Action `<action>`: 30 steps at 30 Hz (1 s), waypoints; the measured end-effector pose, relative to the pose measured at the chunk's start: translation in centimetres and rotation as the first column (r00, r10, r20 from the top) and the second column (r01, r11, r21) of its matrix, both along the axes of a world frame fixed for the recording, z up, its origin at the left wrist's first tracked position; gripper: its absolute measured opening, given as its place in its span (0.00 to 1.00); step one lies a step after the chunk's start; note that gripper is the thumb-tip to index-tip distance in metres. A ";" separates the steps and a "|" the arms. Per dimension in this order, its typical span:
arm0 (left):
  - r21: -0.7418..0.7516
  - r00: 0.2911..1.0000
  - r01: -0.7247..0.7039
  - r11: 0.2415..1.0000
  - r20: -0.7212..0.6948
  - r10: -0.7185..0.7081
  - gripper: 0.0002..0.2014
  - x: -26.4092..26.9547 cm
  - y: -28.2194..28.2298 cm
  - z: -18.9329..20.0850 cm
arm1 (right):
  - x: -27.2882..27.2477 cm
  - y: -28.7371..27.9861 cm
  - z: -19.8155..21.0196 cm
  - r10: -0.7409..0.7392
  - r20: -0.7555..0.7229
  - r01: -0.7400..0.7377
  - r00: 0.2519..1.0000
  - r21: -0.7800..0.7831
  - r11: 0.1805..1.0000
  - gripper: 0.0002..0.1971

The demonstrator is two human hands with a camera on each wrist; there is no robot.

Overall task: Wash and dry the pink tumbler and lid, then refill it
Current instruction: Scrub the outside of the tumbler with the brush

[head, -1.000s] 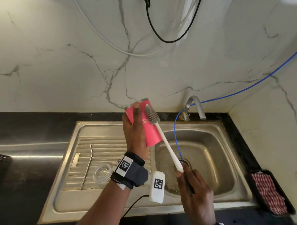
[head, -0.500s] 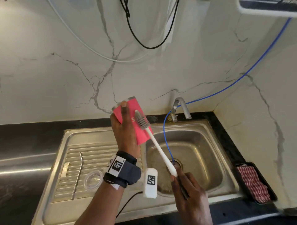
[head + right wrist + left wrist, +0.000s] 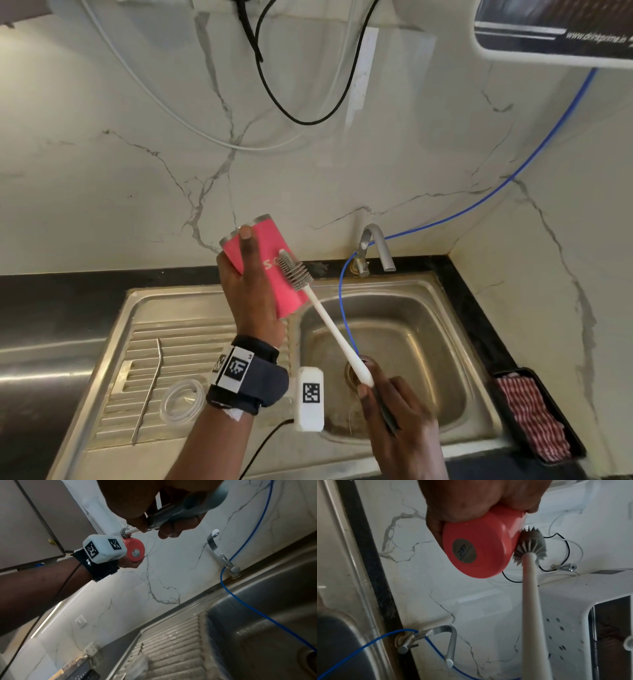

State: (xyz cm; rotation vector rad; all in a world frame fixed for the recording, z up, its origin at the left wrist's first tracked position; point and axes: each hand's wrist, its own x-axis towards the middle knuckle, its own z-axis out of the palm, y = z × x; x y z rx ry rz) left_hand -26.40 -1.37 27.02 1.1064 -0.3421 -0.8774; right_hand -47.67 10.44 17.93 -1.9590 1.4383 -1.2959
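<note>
My left hand point(image 3: 250, 284) grips the pink tumbler point(image 3: 274, 270) and holds it tilted above the sink's drainboard, steel rim up and toward the wall. From the left wrist view its pink base point(image 3: 476, 549) with a round sticker faces the camera. My right hand point(image 3: 394, 407) holds the handle of a white bottle brush point(image 3: 329, 329). Its grey bristle head point(image 3: 294, 272) lies against the tumbler's outer side, and the bristles point(image 3: 530, 545) touch the wall near the base. A clear round lid point(image 3: 181, 399) rests on the drainboard.
The steel sink point(image 3: 394, 342) has a tap point(image 3: 373, 246) at the back and a blue hose point(image 3: 342, 308) running into the drain. A bent metal straw point(image 3: 150, 383) lies on the drainboard. A black tray with a red checked cloth point(image 3: 534, 414) sits at the right.
The brush head has slid a little down along the tumbler's side. The head camera has tilted upward, so a wall-mounted appliance now shows at the top right. Both hands keep their hold.
</note>
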 end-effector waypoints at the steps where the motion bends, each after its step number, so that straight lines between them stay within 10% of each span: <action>1: 0.001 1.000 0.007 1.000 0.001 -0.007 0.30 -0.3 0.1 -0.1 | 0.3 -0.4 0.3 0.003 0.006 -0.003 1.000 0.002 1.000 0.18; 30: 0.006 1.000 0.002 1.000 0.009 -0.002 0.30 1.0 -2.2 -0.4 | 0.3 -4.4 0.0 0.004 -0.058 -0.007 0.998 -0.054 0.999 0.18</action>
